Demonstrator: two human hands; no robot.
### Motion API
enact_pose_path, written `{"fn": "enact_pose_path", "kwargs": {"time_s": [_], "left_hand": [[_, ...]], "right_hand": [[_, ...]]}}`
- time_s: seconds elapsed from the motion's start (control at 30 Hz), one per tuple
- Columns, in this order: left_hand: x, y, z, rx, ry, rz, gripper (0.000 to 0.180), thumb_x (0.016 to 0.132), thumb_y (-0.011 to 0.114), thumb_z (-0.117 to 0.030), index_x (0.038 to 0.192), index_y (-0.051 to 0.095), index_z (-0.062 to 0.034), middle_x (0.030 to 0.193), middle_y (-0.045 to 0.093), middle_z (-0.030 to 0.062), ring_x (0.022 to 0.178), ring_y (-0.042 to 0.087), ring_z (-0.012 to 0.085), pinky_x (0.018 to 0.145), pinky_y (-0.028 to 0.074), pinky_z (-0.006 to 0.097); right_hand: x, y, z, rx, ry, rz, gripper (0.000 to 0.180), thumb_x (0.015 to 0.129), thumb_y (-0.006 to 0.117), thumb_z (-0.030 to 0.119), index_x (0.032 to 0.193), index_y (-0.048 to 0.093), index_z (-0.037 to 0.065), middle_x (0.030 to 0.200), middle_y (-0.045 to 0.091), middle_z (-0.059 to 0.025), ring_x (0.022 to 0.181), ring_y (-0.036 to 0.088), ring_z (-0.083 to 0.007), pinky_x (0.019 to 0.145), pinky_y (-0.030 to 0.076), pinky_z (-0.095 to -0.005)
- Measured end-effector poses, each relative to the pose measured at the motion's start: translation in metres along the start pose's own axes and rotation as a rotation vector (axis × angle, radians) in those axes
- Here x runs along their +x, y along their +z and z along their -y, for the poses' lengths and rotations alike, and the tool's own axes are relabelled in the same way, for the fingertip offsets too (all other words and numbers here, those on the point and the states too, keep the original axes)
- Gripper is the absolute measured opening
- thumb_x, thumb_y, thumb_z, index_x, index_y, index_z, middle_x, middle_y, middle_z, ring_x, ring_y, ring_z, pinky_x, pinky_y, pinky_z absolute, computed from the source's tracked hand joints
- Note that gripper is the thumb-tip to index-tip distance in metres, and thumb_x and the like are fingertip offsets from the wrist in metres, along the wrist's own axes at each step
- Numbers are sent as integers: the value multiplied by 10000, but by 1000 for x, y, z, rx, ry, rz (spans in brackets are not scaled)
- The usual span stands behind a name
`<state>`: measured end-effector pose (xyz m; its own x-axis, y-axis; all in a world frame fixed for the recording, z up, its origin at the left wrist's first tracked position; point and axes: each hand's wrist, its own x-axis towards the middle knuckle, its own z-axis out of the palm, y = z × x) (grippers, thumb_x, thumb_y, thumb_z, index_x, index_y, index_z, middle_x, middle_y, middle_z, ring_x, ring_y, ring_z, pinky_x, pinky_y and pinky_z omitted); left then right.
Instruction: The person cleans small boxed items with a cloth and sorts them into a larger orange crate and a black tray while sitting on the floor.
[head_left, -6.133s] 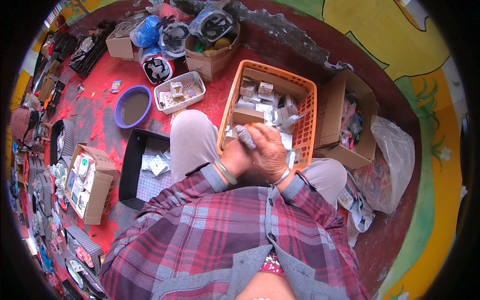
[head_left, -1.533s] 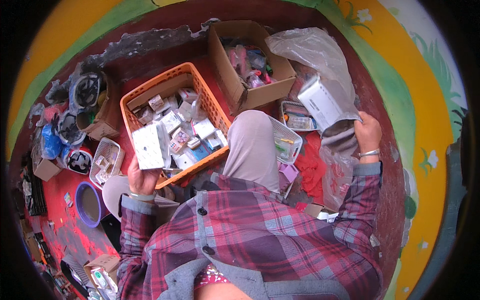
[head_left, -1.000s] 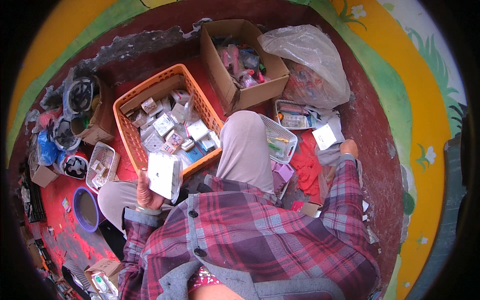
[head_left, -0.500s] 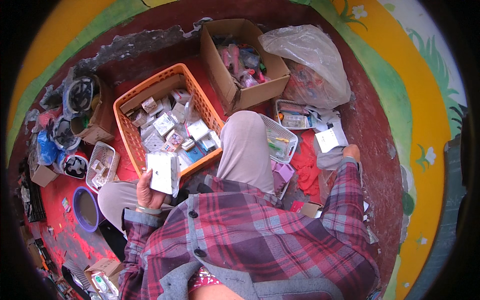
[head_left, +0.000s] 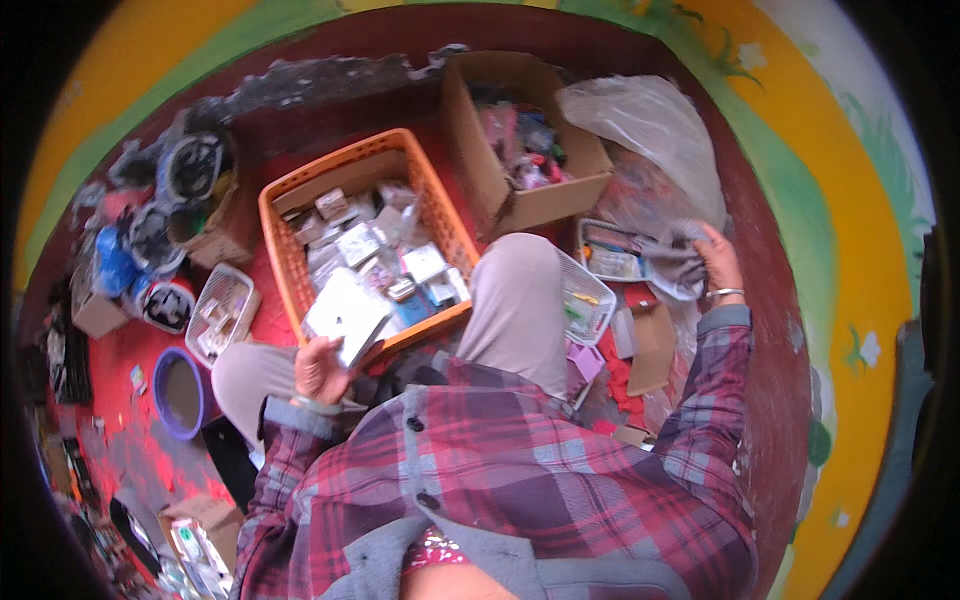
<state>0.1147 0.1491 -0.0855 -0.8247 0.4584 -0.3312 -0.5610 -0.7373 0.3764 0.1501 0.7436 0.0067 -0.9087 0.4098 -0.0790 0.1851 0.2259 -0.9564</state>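
My left hand (head_left: 322,371) is closed on a white flat box (head_left: 345,308), tilted over the near left corner of an orange plastic basket (head_left: 440,215). Inside that basket lie several small boxes and packets, many in clear wrap. On the right, my right hand (head_left: 722,262) grips a grey cloth (head_left: 678,268), raised and crumpled. The cloth hangs beside a small white basket (head_left: 607,277) holding pens and packets. Below it, a brown cardboard piece (head_left: 652,350) lies near red cloth or paper.
A large open carton (head_left: 550,205) of colourful items stands beyond my knee, beside a clear plastic bag (head_left: 650,120). To the left are a white basket (head_left: 207,348) with small boxes, a purple-rimmed basin (head_left: 160,395) and filled bags. A painted wall curves around the right.
My right hand has moved up and away, lifting the grey cloth and uncovering the cardboard piece. The white card on the cloth no longer shows. My left hand's box now tilts over the orange basket.
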Motion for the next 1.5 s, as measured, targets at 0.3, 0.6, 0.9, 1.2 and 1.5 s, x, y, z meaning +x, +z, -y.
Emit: {"fn": "enact_pose_path", "kwargs": {"time_s": [0.3,0.6,0.9,1.2,1.5], "left_hand": [[7,30,-14,-109,174,161,585,808,515,-420,1287,345,-130,1244,455,90,1162,427,287,901,377,512],[3,19,-13,-247,250,119,585,886,265,-539,1304,353,-139,1307,395,113,1193,391,290,1004,300,431],[21,-9,-12,-385,261,194,447,940,250,-370,1280,370,-105,1297,401,117,1162,423,260,1001,320,403],[27,-15,-12,-423,290,246,447,949,220,-327,1290,354,-73,1303,403,113,1195,393,261,1010,292,449],[15,-2,-15,-314,204,246,527,935,180,-413,1334,274,-83,1334,361,132,1208,374,321,1009,257,525]], "right_hand": [[-17,248,131,743,-50,450,306,829,465,39,1130,484,-10,1077,565,-115,977,564,-227,870,455,-372],[-128,444,91,-714,-1183,854,692,681,620,482,1258,431,151,1375,280,-157,1291,215,-350,1006,166,-522],[-125,468,82,-700,-1149,628,497,757,576,323,1219,492,163,1367,332,-86,1286,257,-268,1009,155,-481],[-110,469,86,-678,-1080,396,460,816,516,287,1231,461,98,1331,362,-129,1238,315,-310,977,236,-466],[-79,452,63,-193,-588,494,309,886,454,230,1117,538,43,1037,570,-201,984,556,-304,810,436,-331]]}}
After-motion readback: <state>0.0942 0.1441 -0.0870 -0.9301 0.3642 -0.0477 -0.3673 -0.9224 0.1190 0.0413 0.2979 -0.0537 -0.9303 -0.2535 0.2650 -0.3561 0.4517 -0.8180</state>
